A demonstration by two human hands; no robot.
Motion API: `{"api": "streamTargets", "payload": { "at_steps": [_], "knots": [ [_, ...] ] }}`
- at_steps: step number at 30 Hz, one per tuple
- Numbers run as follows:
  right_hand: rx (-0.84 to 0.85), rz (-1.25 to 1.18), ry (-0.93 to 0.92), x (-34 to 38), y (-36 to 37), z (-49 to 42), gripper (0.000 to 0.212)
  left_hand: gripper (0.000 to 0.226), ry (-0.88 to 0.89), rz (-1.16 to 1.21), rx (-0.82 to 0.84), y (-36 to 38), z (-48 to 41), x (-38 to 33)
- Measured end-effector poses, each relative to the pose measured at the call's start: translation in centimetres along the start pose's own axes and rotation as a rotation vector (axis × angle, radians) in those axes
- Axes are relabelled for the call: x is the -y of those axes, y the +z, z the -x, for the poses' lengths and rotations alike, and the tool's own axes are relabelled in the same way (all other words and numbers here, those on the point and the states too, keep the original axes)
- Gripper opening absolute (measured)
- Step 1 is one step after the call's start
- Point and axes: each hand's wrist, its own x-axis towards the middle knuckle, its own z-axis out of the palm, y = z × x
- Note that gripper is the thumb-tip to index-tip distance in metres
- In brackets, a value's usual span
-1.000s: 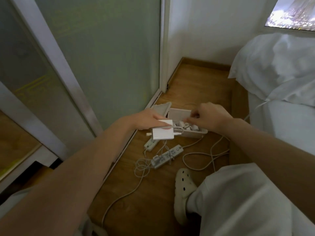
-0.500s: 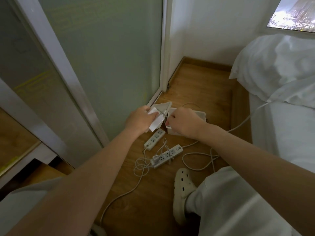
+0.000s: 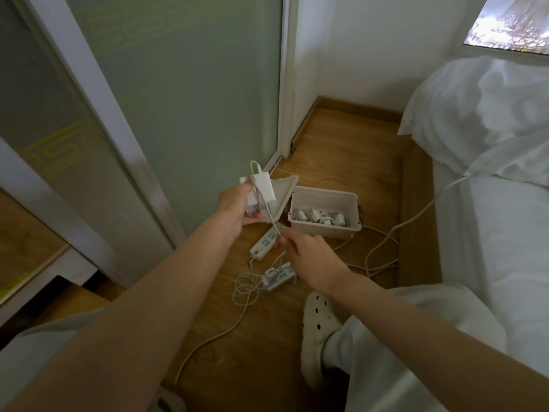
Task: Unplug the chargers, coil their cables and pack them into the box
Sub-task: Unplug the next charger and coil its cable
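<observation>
My left hand (image 3: 237, 205) grips a white charger brick (image 3: 263, 190), held up above the floor. Its thin white cable (image 3: 269, 212) runs over the brick and down to my right hand (image 3: 309, 258), which pinches it between fingertips. The open beige box (image 3: 350, 230) sits on the wooden floor just right of the brick, with several coiled white chargers inside. Its lid (image 3: 283, 197) leans open at the box's left side. Below my hands lie two white power strips: one bare (image 3: 264, 243), one (image 3: 279, 276) with a charger plugged in.
Loose white cables (image 3: 246, 288) tangle on the floor around the strips and trail toward the bed (image 3: 490, 233) at right. A frosted glass door (image 3: 184, 93) stands at left. My white clog (image 3: 319, 322) rests on the floor below the strips.
My left hand has lifted the charger brick up and left. My right hand has drawn back toward me, away from the box, pulling the cable taut over the brick. The box's inside now shows.
</observation>
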Motion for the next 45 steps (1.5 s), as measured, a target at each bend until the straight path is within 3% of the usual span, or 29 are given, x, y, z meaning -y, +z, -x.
{"api": "streamTargets", "payload": {
  "at_steps": [7,13,21,23,27,33,38,42,45],
  "knots": [
    [-0.059,0.031,-0.074,2.0,1.1,0.4,0.027,0.023,-0.101,0.159,0.044,0.1,0.5,0.4],
    [0.089,-0.209,0.116,-0.6,1.5,0.7,0.029,0.021,-0.118,0.245,0.172,0.0,2.0,-0.8],
    [0.120,-0.037,0.119,-2.9,-0.2,-0.8,0.035,0.029,0.022,-0.182,0.460,-1.2,2.3,-0.3],
    [0.097,0.065,0.100,-3.4,-0.9,-0.9,0.034,0.023,0.081,-0.457,0.605,-1.6,2.8,-0.5],
    [0.081,0.265,0.082,-4.0,-2.4,-1.0,0.022,0.038,0.185,-0.936,0.733,-2.1,2.9,-0.4],
    [0.075,0.367,0.061,-3.9,-4.1,-2.0,0.032,0.034,0.310,-1.019,0.619,-2.4,1.9,0.8],
    [0.040,0.432,0.037,-3.1,-3.9,-2.3,0.034,0.062,0.370,-1.156,0.547,-2.2,1.4,1.4],
    [0.022,0.481,-0.039,-2.0,-4.1,-2.9,0.036,0.045,0.444,-1.281,0.416,-2.5,0.8,1.7],
    [-0.019,0.500,-0.096,-1.8,-4.1,-3.0,0.037,0.045,0.583,-1.406,0.273,-2.3,0.9,1.4]
  ]
}}
